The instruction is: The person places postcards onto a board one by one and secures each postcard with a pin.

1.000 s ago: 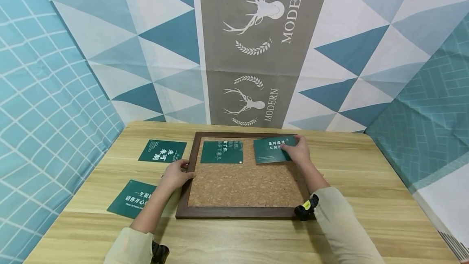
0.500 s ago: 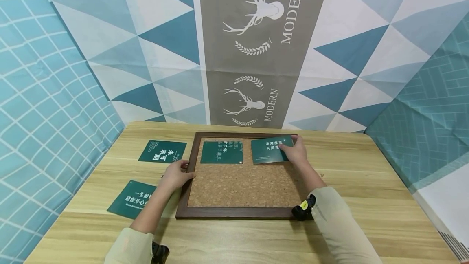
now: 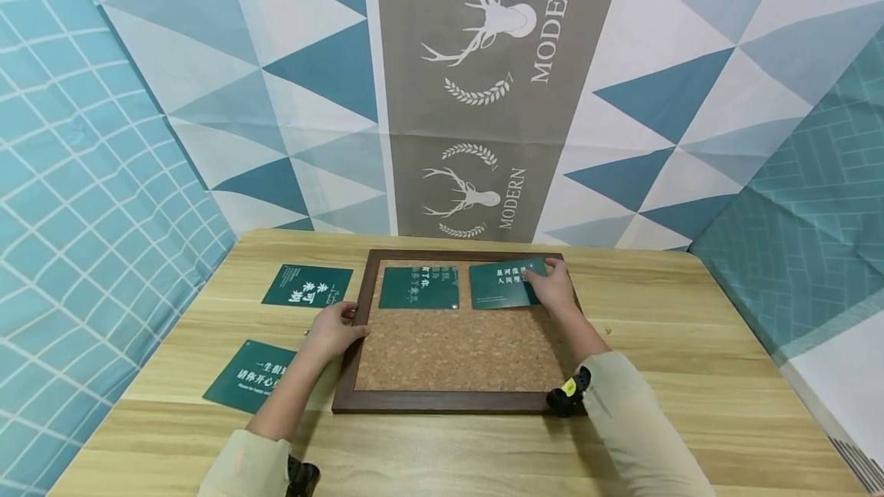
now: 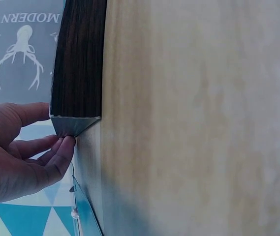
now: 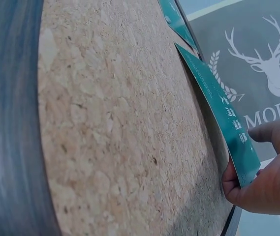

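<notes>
The lower part of the board [image 3: 463, 351] is passable; above, a flat card [image 3: 418, 287], a tilted card [image 3: 500, 287] and the right hand [image 3: 554, 288] obstruct; at left, the left hand [image 3: 331, 334].

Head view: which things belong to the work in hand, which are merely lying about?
In use, it seems:
framed cork board, held by left hand
green lettered card, pinched by right hand
second green card, on the board

Lying about, apparently:
farther green card, left of board
nearer green card, likewise left
</notes>
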Tool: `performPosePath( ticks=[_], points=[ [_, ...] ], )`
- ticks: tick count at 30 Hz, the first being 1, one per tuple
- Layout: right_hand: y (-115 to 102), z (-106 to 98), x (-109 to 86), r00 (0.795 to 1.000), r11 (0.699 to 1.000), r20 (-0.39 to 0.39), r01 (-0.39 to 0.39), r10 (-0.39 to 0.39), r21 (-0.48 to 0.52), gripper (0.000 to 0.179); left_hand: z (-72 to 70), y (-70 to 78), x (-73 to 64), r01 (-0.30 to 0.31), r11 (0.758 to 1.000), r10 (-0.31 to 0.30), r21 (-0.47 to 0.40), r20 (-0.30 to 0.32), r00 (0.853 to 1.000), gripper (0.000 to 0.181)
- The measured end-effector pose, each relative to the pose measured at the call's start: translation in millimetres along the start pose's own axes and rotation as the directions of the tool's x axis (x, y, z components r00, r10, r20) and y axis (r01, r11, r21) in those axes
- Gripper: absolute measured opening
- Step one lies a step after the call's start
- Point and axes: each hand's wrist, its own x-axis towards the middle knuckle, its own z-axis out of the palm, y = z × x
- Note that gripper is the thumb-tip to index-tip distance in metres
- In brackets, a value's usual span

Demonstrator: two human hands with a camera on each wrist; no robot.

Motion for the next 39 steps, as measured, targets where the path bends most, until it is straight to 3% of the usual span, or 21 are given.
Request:
performPosePath(
  ticks=[6, 12, 22, 39],
  points=[
    [-2.3, 1.1, -0.7, 0.999, 1.000, 0.041, -0.012, 0.013, -0.016, 0.069, -0.2, -0.1, -0.2, 0.007, 1.000, -0.007, 0.002, -0.005, 1.000, 0.058],
    [-1.5, 2.8, 1.4, 0.998, 0.994, 0.064, -0.011, 0.018, -0.107, 0.073, 0.2, 0.2, 1.7, 0.020, 1.000, -0.020, -0.003, -0.008, 1.000, 0.059],
    [0.5, 1.6, 3.5, 0.997, 0.951, 0.052, 0.063, -0.050, -0.303, 0.073, -0.6, 1.1, 2.1, 0.017, 1.000, -0.017, 0.002, -0.013, 1.000, 0.059],
    [5.8, 3.1, 4.1, 0.993, 0.891, 0.043, 0.119, -0.112, -0.439, 0.073, 1.2, 1.6, -0.9, 0.017, 1.000, -0.017, -0.010, -0.017, 1.000, 0.058]
  ],
)
